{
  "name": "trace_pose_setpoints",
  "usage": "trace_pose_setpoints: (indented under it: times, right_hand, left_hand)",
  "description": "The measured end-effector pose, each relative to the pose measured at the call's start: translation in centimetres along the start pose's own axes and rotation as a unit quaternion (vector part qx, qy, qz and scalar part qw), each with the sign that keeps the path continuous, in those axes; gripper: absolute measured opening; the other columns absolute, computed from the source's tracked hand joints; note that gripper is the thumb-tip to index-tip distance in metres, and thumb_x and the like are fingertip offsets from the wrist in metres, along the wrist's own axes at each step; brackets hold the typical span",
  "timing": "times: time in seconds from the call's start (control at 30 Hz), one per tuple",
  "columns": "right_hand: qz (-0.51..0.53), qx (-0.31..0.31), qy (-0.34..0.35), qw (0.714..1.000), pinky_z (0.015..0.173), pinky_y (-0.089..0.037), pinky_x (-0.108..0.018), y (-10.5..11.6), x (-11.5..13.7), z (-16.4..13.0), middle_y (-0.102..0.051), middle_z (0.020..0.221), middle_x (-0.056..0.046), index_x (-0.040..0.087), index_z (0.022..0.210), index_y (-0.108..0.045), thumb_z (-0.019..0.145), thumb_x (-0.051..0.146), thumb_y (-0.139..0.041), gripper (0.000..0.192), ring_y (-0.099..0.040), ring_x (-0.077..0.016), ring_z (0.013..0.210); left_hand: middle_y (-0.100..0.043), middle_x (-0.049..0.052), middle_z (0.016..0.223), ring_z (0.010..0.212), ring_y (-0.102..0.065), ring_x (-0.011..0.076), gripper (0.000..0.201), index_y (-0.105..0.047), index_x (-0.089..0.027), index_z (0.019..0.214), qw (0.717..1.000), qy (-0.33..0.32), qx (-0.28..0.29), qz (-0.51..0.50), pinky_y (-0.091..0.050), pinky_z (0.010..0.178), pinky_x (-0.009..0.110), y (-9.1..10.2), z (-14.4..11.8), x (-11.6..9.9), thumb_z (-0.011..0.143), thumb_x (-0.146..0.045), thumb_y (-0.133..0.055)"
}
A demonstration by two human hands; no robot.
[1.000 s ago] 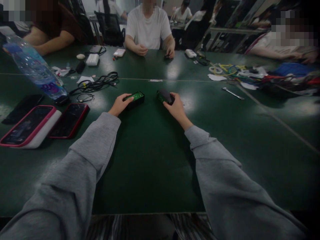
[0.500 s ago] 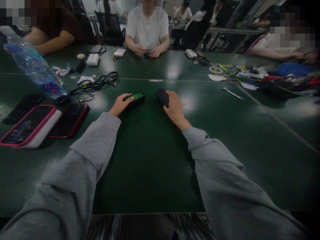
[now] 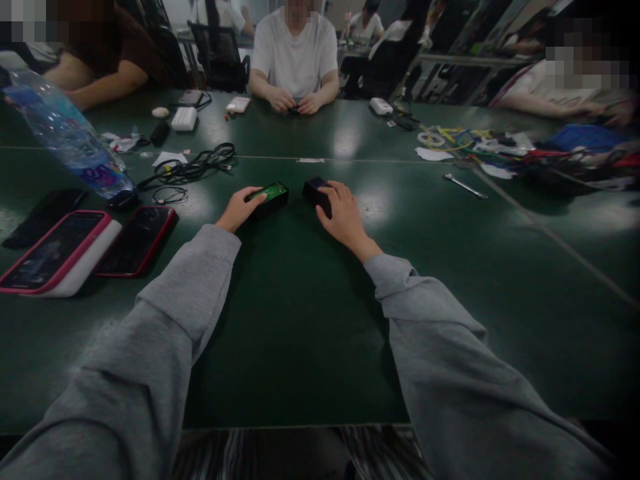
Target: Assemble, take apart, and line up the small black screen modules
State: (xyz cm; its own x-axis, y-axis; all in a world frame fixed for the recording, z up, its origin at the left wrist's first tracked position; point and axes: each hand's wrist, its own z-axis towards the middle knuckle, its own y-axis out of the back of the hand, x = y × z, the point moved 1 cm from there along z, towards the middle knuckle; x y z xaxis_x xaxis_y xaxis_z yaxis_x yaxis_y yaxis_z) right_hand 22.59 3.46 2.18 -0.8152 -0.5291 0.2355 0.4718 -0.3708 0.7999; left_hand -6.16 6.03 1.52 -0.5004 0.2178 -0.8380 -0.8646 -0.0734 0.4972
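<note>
My left hand (image 3: pixel 237 208) is closed round the near end of a small black plastic case (image 3: pixel 281 200), with the thumb lying over its top. Inside the uncovered case a green circuit board (image 3: pixel 275 191) shows. To the right, a short gap away, a matching black plastic cover (image 3: pixel 314 191) is gripped in my right hand (image 3: pixel 344 212), whose fingers lie over its right end. The cover's top looks dark and recessed, but its inside is hard to make out. Both pieces are at or just above the green table (image 3: pixel 295 320).
At left are two red-edged phones (image 3: pixel 137 240) (image 3: pixel 55 250), a tilted water bottle (image 3: pixel 75 133) and coiled black cables (image 3: pixel 200 163). A wrench (image 3: pixel 465 186) and a tangle of wires (image 3: pixel 510 150) lie at right. A person in a white shirt (image 3: pixel 295 57) sits opposite.
My right hand has shifted slightly left and turned the cover, so its broad flat face has tipped away and a darker side shows. My left hand and the case have hardly moved.
</note>
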Motion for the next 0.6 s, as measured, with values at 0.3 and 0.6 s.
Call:
trace_pose_setpoints:
  times: [0.3, 0.6]
  right_hand:
    - [0.017, 0.001, -0.021, 1.0, 0.104, -0.051, -0.055, -0.23, -0.57, -0.1, -0.05, 0.133, -0.016, 0.021, 0.138, -0.051, 0.091, 0.022, -0.052, 0.046, -0.053, -0.0332, 0.126]
    - [-0.02, -0.009, -0.088, 0.996, 0.087, -0.058, -0.051, -0.09, -0.59, -0.21, -0.05, 0.124, -0.016, 0.022, 0.135, -0.052, 0.094, 0.034, -0.055, 0.043, -0.06, -0.0333, 0.11]
  left_hand:
    - [-0.07, 0.01, 0.123, 0.114, -0.063, 0.0281, 0.046, -0.07, -0.017, 0.121, 1.0, -0.002, -0.002, -0.003, -0.048, 0.104, 0.044, 0.11, 0.06, 0.29, 0.086, -0.047, -0.063]
    - [-0.07, 0.011, 0.125, 0.116, -0.063, 0.0279, 0.044, -0.07, -0.017, 0.119, 1.0, -0.001, -0.009, -0.001, -0.047, 0.106, 0.044, -0.05, 0.16, 0.23, 0.086, -0.044, -0.064]
